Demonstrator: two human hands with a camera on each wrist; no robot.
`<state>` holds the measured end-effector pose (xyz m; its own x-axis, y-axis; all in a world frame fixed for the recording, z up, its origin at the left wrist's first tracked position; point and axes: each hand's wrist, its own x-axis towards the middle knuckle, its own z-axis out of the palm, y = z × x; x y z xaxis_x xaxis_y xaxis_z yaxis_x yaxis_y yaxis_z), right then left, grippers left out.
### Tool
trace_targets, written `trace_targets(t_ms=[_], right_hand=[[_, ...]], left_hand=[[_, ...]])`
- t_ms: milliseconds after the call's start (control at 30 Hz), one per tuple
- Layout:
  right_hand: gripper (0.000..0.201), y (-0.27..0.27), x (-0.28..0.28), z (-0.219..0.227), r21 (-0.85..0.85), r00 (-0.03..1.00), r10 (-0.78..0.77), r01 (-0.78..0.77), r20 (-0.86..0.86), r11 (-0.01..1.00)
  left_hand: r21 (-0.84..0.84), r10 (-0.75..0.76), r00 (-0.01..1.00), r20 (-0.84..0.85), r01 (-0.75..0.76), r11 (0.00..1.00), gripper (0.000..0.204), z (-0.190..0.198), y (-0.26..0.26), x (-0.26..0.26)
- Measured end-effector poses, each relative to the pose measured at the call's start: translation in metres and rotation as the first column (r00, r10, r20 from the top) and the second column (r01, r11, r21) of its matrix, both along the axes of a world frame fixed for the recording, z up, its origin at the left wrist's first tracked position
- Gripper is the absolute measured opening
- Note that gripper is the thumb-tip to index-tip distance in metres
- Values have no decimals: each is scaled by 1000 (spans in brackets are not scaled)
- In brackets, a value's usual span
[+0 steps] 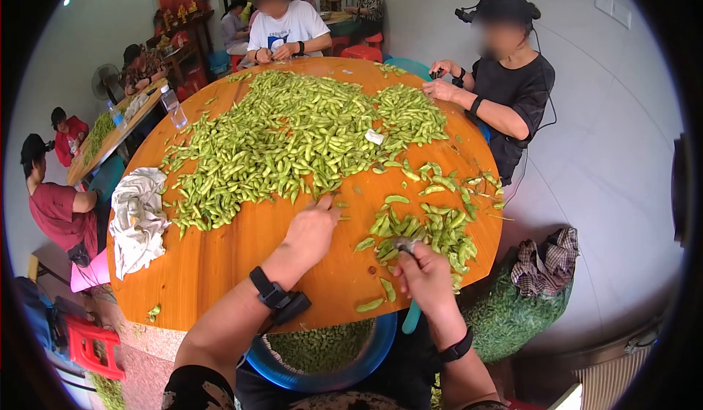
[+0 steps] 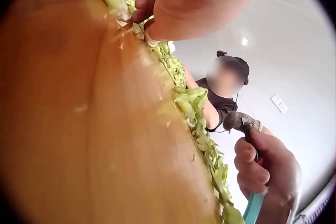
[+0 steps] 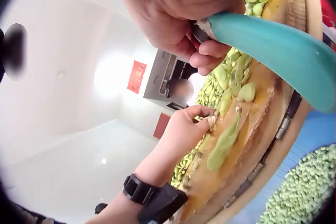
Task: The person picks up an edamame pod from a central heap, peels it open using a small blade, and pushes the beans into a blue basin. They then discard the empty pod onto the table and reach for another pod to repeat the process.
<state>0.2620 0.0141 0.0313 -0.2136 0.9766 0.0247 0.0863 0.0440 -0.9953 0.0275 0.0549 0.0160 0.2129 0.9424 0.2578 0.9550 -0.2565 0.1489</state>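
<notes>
My left hand (image 1: pixel 307 230) reaches to the near edge of a large heap of green bean pods (image 1: pixel 285 132). In the right wrist view its thumb and forefinger come close together beside a pod (image 3: pixel 226 100); whether they pinch one I cannot tell. My right hand (image 1: pixel 428 278) grips a tool with a curved teal handle (image 3: pixel 268 40), which sticks out below the fist. At the tool's upper end, a grey wrapped tip (image 2: pixel 239 121) shows above the right hand. Around that hand lies a smaller pile of pods (image 1: pixel 450 238). Two loose pods, one a long pod (image 1: pixel 370 305), lie near the table's front edge.
Under the table edge stands a blue basin (image 1: pixel 382 351) with shelled beans. A white cloth (image 1: pixel 138 220) lies at the table's left, a water bottle (image 1: pixel 173 107) behind it. A full sack (image 1: pixel 516 322) stands at right. Across the table, two people work.
</notes>
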Motion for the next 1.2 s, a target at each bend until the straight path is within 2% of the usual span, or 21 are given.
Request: trace_targets(t_ms=[67, 133, 200, 233, 267, 300, 333, 400, 433, 467, 500, 533, 567, 633, 700, 733, 800, 833, 1000, 1167, 1200], right_hand=[[16, 2, -3, -6, -67, 999, 34, -35, -19, 997], [15, 4, -10, -15, 124, 998, 16, -22, 56, 992], [12, 5, -19, -13, 151, 999, 5, -13, 54, 989], [11, 6, -25, -16, 217, 996, 6, -26, 93, 976], [10, 7, -32, -18, 283, 991, 5, -43, 132, 958], [9, 4, -39, -13, 305, 994, 24, -56, 109, 951], [9, 1, -43, -13, 303, 994, 28, -60, 109, 951], [8, -7, -49, -14, 276, 981, 103, -146, 167, 950], [8, -9, -51, -18, 293, 977, 106, -159, 187, 943], [8, -12, -53, -19, 290, 975, 112, -165, 192, 943], [8, -16, -53, -17, 178, 977, 160, -184, 138, 967], [9, -19, -53, -16, 65, 976, 201, -206, 80, 976], [9, -21, -53, -12, 63, 975, 204, -210, 84, 976], [11, -26, -53, -5, -101, 978, 205, -209, -48, 973], [11, -27, -53, -3, -98, 977, 209, -211, -30, 973], [11, -28, -52, -2, -94, 977, 211, -211, -16, 973], [11, -27, -50, -4, -113, 975, 222, -223, -20, 968], [11, -27, -48, -5, -131, 972, 233, -234, -28, 963], [12, -30, -45, -6, -141, 963, 265, -258, 38, 956], [14, -28, -48, -19, -142, 964, 260, -251, 49, 957], [13, -26, -49, -28, -74, 966, 247, -241, 80, 968]], left_hand=[[44, -28, 1000, 3, 28, 999, 22, 1, -1, -2], [80, -62, 998, 4, 61, 995, 21, 8, -10, 4], [-79, -51, 942, 332, 81, 994, 17, 17, -31, 12], [-87, -49, 943, 330, 82, 993, 17, 18, -39, 15], [-173, 18, 829, 558, 96, 980, 17, 18, -48, 17], [-250, 106, 661, 743, 127, 960, 17, 15, -55, 19], [-253, 111, 661, 742, 123, 960, 17, 8, -60, 19], [-115, 81, 172, 982, 198, 973, 18, -10, -66, 17], [-115, 83, 168, 982, 193, 974, 18, -15, -72, 18], [-112, 107, 39, 994, 177, 978, 18, -20, -77, 19], [-111, 126, -91, 988, 160, 981, 18, -22, -81, 20], [-111, 127, -97, 987, 156, 981, 18, -21, -85, 22], [-117, 126, -65, 990, 135, 984, 20, -16, -90, 25], [-122, 127, -36, 991, 112, 986, 22, -17, -95, 28], [-139, 127, 129, 984, 96, 986, 27, -24, -99, 30], [-139, 126, 125, 984, 96, 986, 27, -25, -98, 29], [118, -108, 551, 828, 18, 993, 29, -26, -96, 28], [115, -106, 547, 830, 18, 993, 29, -24, -96, 29], [158, -85, 715, 694, -36, 987, 36, -18, -98, 33], [141, -73, 711, 699, -38, 989, 34, -19, -99, 32], [127, -66, 694, 717, -37, 991, 34, -19, -99, 32]])
